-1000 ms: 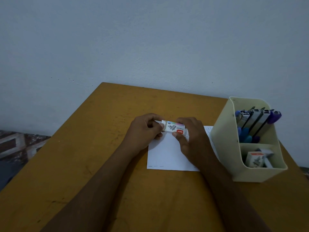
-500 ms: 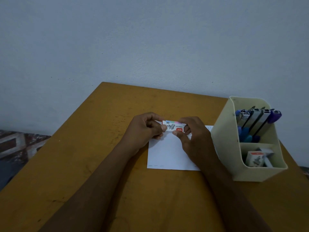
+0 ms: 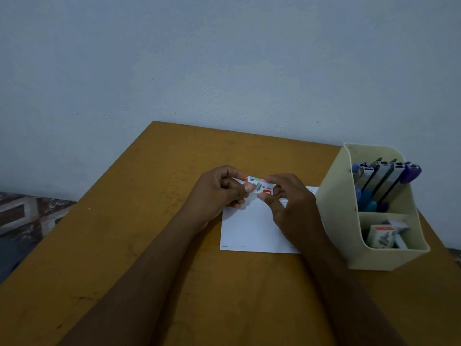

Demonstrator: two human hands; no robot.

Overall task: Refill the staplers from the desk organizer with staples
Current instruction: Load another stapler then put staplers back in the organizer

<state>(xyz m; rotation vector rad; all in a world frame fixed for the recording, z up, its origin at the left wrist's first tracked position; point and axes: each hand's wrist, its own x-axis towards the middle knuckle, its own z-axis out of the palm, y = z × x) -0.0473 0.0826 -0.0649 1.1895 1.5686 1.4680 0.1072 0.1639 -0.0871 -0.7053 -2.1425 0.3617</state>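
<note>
Hands together over the white sheet (image 3: pixel 252 228): left hand (image 3: pixel 217 193) and right hand (image 3: pixel 290 204) both pinch the staple box (image 3: pixel 260 188).

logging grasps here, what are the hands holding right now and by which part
Both hold one small staple box: the left hand pinches its left end, the right hand pinches its right end.

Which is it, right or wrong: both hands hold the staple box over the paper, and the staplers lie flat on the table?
Partly wrong: the head view shows the staplers standing in the rear compartment of the organizer, not flat on the table. The left hand and right hand do hold the staple box over the paper.
</note>
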